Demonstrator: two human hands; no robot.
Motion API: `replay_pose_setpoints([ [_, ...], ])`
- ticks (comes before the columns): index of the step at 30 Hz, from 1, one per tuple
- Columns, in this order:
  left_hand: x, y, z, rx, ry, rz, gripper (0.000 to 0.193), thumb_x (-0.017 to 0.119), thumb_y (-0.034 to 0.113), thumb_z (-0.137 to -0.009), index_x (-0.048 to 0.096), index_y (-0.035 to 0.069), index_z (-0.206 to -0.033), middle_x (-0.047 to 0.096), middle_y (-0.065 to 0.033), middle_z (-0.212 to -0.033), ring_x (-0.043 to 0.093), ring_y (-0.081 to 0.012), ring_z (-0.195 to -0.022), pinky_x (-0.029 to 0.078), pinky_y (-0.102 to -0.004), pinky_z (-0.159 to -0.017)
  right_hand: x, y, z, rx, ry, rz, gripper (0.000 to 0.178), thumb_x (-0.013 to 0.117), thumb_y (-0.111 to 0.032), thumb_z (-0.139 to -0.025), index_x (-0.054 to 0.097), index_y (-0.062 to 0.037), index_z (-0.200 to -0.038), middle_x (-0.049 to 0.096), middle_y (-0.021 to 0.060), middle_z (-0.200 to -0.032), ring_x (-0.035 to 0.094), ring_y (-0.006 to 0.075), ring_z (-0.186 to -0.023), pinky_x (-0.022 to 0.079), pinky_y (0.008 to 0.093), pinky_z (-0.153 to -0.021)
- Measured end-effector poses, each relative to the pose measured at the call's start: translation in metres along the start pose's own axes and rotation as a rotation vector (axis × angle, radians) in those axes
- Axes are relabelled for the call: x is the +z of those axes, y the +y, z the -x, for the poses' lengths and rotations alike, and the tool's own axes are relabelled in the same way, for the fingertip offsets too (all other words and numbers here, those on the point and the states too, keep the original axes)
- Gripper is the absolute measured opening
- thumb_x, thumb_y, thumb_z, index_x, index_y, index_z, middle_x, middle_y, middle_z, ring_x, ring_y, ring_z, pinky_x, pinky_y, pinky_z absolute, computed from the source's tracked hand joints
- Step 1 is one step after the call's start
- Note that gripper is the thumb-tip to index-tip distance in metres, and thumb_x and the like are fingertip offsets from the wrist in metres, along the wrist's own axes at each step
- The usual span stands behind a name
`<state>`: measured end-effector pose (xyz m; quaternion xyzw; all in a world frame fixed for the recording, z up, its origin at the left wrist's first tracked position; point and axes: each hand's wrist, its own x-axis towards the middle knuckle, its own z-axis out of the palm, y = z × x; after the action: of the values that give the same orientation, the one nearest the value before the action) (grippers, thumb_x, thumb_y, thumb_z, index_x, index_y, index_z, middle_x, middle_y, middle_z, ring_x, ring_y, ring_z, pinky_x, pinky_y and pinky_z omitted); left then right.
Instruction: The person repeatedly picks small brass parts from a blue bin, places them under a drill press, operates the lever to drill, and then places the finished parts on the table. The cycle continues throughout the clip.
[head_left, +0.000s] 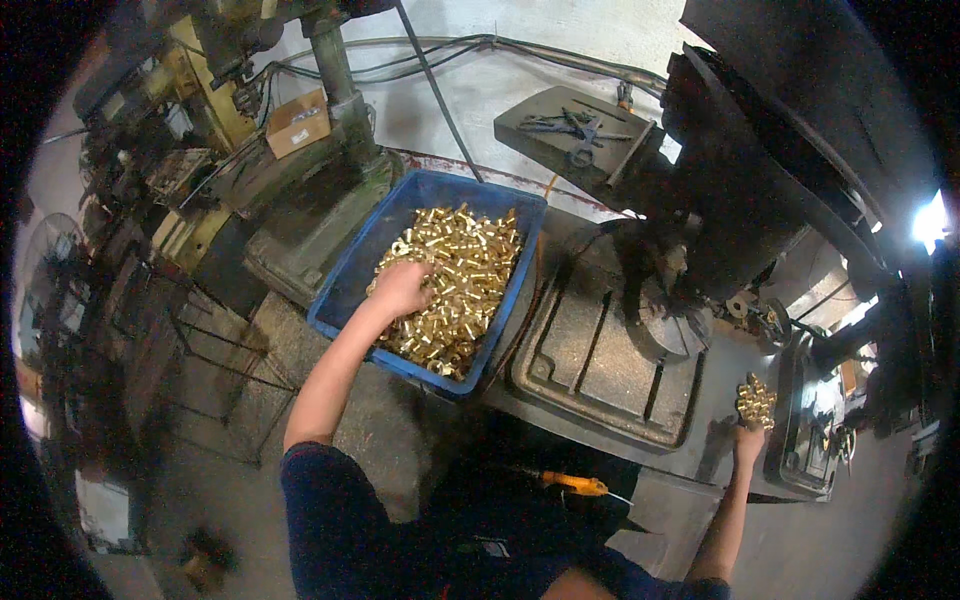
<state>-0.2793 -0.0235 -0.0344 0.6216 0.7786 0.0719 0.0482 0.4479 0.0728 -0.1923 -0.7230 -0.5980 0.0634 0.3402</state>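
Note:
Inside a blue plastic crate (515, 345) lies a deep heap of small brass fittings (470, 265). My left hand (403, 288) reaches into it from the near left side, fingers curled down among the pieces. Their tips are partly buried. Far to the right, my right hand (749, 440) is up against a smaller cluster of brass fittings (755, 400) at the metal bench's right part. The fingers there are mostly hidden by the pieces, and I cannot tell whether they lie on the hand or on the bench.
A slotted machine base plate (590, 360) dusted with chips stands right of the crate. Behind it, a dark tray (545, 115) carries hand tools. A small cardboard box (298, 124) sits by the left machine column. An orange-handled tool (575, 484) is below the bench edge.

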Motion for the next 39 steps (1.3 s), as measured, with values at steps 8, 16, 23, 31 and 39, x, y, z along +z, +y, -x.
replay_pose_setpoints([
  [8,0.048,-0.009,-0.027,0.128,-0.214,-0.302,0.025,0.063,0.023,-0.069,0.064,0.006,-0.087,0.064,-0.0151,-0.087,0.062,-0.0301,-0.085,0.049,-0.0423,-0.074,-0.051,-0.089,0.040,-0.040,-0.088,-0.296,0.032,0.049,0.002,-0.068,0.060,0.0047,-0.097,0.057,0.0041,-0.078,0.048,0.0093,-0.061,0.037,0.0214,-0.051],
  [16,0.039,0.005,-0.036,-0.008,-0.238,-0.307,0.030,0.064,0.027,-0.065,0.065,0.006,-0.087,0.064,-0.0136,-0.088,0.062,-0.0281,-0.086,0.049,-0.0401,-0.074,-0.063,-0.137,0.052,0.099,-0.215,-0.406,0.034,0.047,0.004,-0.065,0.062,0.0030,-0.096,0.058,0.0055,-0.076,0.050,0.0102,-0.061,0.039,0.0213,-0.054],
  [23,0.027,-0.001,-0.009,-0.019,-0.144,-0.153,0.044,0.066,0.023,-0.063,0.055,0.006,-0.102,0.063,-0.0156,-0.090,0.061,-0.0306,-0.087,0.049,-0.0416,-0.073,-0.079,-0.180,0.068,0.034,-0.319,-0.431,0.038,0.046,0.004,-0.061,0.061,0.0036,-0.096,0.062,0.0086,-0.081,0.058,0.0156,-0.076,0.045,0.0250,-0.069],
  [31,-0.021,0.056,0.019,0.024,-0.228,1.180,0.027,0.060,-0.001,-0.066,0.051,0.002,-0.092,0.057,-0.0042,-0.069,0.057,-0.0108,-0.059,0.048,-0.0240,-0.053,-0.063,-0.260,0.105,-0.209,-0.535,-0.541,0.037,0.049,0.001,-0.053,0.063,0.0028,-0.088,0.064,0.0103,-0.084,0.061,0.0177,-0.083,0.046,0.0272,-0.077],
  [39,0.004,0.193,0.083,0.838,-0.599,1.209,0.028,0.070,0.003,-0.072,0.057,0.002,-0.098,0.060,-0.0039,-0.092,0.056,-0.0108,-0.087,0.046,-0.0266,-0.078,-0.039,-0.327,0.135,-0.061,-1.222,-1.430,0.031,0.052,-0.005,-0.059,0.060,0.0121,-0.084,0.063,0.0216,-0.082,0.062,0.0289,-0.075,0.050,0.0343,-0.069],
])
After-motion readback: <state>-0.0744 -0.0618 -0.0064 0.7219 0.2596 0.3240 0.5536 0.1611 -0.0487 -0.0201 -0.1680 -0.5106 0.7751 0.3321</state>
